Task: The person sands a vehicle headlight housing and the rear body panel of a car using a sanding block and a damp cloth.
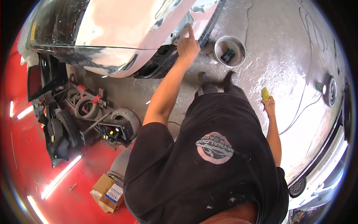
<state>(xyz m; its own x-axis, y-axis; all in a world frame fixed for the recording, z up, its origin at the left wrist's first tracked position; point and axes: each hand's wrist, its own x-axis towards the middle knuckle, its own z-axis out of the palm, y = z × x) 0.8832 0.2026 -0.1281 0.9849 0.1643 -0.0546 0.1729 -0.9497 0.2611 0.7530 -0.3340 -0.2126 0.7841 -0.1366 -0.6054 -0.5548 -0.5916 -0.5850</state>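
In front of me is the back corner of a car body (115,28), its paint patched white, pale pink and black. My left hand (188,46) reaches up to it, the index finger stretched out against the panel beside a grey bare patch; the other fingers look curled, and nothing shows in them. Out to the right, away from the car, my right hand (270,105) closes round the lower end of a yellow sponge (265,93). Its upper part sticks out above the fingers.
A round bucket (242,46) with a dark green and black block in it stands past my feet. Tyres (88,108) and car parts lie left. A cardboard box (105,192) is lower left. A cable (301,112) and hose reel (330,91) lie right, near another car (323,168).
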